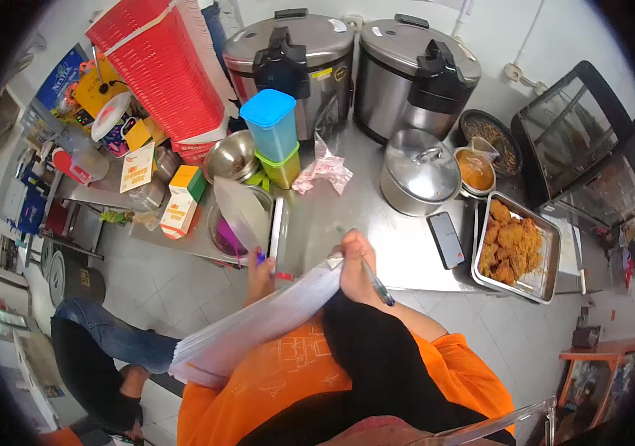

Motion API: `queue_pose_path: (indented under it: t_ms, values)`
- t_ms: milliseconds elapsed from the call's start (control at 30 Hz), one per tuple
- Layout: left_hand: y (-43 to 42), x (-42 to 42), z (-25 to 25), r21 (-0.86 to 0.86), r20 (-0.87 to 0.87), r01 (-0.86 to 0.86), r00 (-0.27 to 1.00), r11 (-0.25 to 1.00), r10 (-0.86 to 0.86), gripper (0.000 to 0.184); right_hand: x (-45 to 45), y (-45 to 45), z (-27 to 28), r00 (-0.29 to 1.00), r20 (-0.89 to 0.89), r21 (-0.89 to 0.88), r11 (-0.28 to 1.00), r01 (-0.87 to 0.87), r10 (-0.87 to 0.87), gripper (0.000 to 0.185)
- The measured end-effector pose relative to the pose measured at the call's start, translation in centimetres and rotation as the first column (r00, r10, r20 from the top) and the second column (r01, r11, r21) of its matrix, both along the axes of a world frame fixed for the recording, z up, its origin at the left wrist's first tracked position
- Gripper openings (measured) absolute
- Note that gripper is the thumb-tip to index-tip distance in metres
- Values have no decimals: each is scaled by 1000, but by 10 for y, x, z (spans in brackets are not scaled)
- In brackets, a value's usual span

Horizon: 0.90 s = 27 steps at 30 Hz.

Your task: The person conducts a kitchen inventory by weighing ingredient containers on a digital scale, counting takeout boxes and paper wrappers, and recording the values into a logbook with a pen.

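A thick stack of white papers (262,316) is tilted in front of my orange shirt. My right hand (358,267) is closed at the upper right corner of the stack, with a dark pen (379,286) slanting down from it. On the far side of the papers, my left hand (260,276) is closed around something purple, and a pale rounded sheet-like piece (242,212) rises just above it. The papers hide part of that hand. A metal bowl (217,230) stands behind the pale piece.
Two large cookers (407,82) stand along the wall. A lidded pot (420,175), a phone (446,239) and a tray (552,275) of fried food (511,245) are on the right. Red stacked baskets (161,74) rise at left. Another person's jeans (109,334) show lower left.
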State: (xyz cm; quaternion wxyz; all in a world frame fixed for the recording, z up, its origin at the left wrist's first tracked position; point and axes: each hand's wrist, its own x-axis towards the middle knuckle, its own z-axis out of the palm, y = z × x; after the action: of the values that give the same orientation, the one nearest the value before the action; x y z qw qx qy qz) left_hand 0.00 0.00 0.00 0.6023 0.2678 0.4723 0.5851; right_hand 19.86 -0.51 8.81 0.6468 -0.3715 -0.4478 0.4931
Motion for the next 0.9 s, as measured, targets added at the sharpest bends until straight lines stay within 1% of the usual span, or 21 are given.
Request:
queue_pose_path:
  t_ms: [33, 67, 100, 133, 167, 200, 233, 267, 300, 333, 367, 433, 467, 533, 567, 600, 633, 700, 733, 833, 900]
  values:
    - [6, 6, 20, 15, -1, -61, 998, 998, 61, 55, 5, -2, 8, 997, -76, 16, 1000, 13, -11, 44]
    - [11, 4, 32, 27, -69, -23, 997, 999, 25, 53, 14, -7, 26, 997, -79, 22, 1000, -2, 4, 45]
    - [16, -3, 41, 38, -137, 14, 991, 999, -9, 51, 24, -3, 22, 983, 49, 89, 981, 174, -179, 47]
    - [19, -8, 48, 49, -205, 52, 978, 997, -41, 48, 36, 3, 25, 976, 21, 206, 956, 210, -218, 45]
    - [20, -12, 52, 111, -345, 120, 936, 987, -75, 47, 61, -3, 54, 919, 54, 272, 891, 363, -390, 47]
    - [20, -15, 55, 162, -483, 193, 871, 968, -92, 46, 83, -8, 58, 870, 173, 315, 863, 395, -462, 50]
    - [19, -17, 60, 202, -609, 269, 788, 942, -94, 44, 92, -15, 74, 829, 144, 417, 793, 444, -540, 50]
    - [13, -8, 72, 125, -547, 286, 819, 950, -174, 45, 101, -21, 91, 780, 109, 511, 708, 488, -616, 50]
    - [12, -1, 66, 68, -497, 272, 844, 960, -204, 46, 113, -27, 100, 848, -30, 529, 712, 463, -529, 51]
    - [12, 7, 52, 11, -443, 262, 867, 965, -230, 46, 127, -33, 107, 899, -87, 566, 721, 400, -430, 52]
    - [13, 15, 37, -48, -386, 256, 887, 965, -254, 47, 126, -36, 116, 822, -88, 601, 628, 494, -563, 53]
    - [15, 34, 0, -65, -273, 259, 924, 964, -267, 51, 130, -46, 129, 727, -34, 640, 544, 543, -686, 52]
    - [15, 43, -8, -70, -342, 267, 898, 961, -275, 55, 134, -49, 131, 716, -13, 666, 528, 527, -698, 52]
    - [14, 63, -19, -85, -255, 325, 907, 942, -336, 56, 151, -56, 132, 693, 18, 714, 494, 495, -720, 48]
    - [15, 73, -11, -91, -210, 351, 908, 932, -363, 56, 161, -59, 130, 684, 26, 736, 477, 480, -729, 45]
    - [17, 80, -2, -128, -242, 377, 885, 917, -397, 61, 166, -61, 128, 676, 35, 756, 462, 464, -736, 42]
    - [22, 82, -12, -57, -479, 353, 811, 934, -336, 63, 167, -64, 129, 644, 28, 732, 454, 508, -765, 45]
    - [35, 87, -50, 93, -842, 350, 527, 932, -114, 67, 167, -71, 130, 577, 14, 676, 433, 596, -817, 52]
    - [42, 86, -56, 77, -877, 352, 469, 933, -105, 71, 172, -75, 128, 606, 26, 673, 462, 577, -795, 51]
    - [53, 68, -68, 42, -992, 500, 120, 865, -21, 72, 177, -78, 123, 565, 38, 688, 432, 584, -824, 51]
    - [59, 60, -71, 38, -994, 519, 110, 854, -22, 71, 179, -81, 122, 572, 21, 667, 438, 603, -820, 51]
